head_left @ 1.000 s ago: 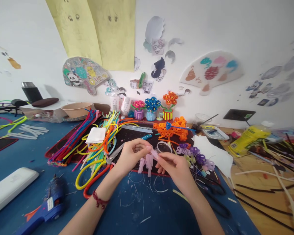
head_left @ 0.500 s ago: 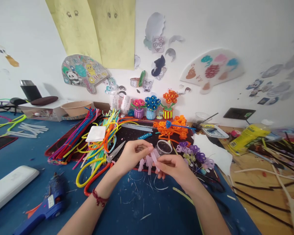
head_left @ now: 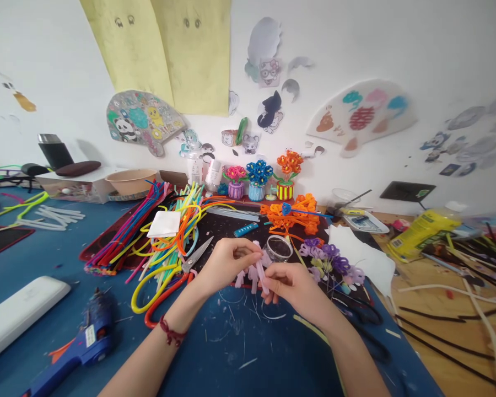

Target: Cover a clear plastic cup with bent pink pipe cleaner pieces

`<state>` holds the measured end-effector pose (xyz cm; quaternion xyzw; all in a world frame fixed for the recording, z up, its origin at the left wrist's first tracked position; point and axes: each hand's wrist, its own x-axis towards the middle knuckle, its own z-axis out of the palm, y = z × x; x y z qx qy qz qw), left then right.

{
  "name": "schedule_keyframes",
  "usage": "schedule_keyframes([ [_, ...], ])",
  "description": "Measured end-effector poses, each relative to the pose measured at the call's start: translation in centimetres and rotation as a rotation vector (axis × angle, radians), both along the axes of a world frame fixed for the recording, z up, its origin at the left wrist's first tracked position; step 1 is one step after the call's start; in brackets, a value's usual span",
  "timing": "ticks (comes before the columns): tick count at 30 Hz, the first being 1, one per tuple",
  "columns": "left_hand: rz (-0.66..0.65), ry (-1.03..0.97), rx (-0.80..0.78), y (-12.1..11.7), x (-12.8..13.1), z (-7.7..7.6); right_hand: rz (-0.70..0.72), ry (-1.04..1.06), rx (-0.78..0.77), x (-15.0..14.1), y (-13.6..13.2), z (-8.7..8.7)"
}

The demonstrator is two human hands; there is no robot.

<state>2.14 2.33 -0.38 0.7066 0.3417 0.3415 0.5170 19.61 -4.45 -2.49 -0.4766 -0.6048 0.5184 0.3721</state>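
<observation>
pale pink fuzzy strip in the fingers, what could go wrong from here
The pale pink fuzzy strip is pinched only by the fingertips of the left hand and right hand, so it might slip among the similar pink pieces behind it.
The metal-bladed scissors lie right beside the left hand, which could brush a blade.
The clear round container sits just beyond the right hand and might get knocked.

The light is soft and rather even, bright on the wall. Far left beyond the left hand, the flask gives a faint shadow on its right side. Far right beyond the right hand, the drawings look stretched and a little blurred.
</observation>
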Motion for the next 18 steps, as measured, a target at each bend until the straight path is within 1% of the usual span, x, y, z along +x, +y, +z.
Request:
schedule_keyframes([
  [5, 0.01, 0.056, 0.063, -0.1, 0.01, -0.19, -0.026, -0.067, 0.056, 0.03, 0.05, -0.23],
  [11, 0.036, 0.162, 0.201, -0.06, 0.07, -0.32, 0.009, -0.061, 0.063, -0.4, -0.12, 0.24],
  [15, 0.035, 0.164, 0.206, -0.12, 0.2, -0.21, 0.014, -0.094, 0.079, -0.21, -0.13, 0.49],
  [18, 0.015, 0.151, 0.197, -0.26, 0.28, -0.11, -0.031, -0.087, 0.073, 0.11, 0.08, 0.33],
])
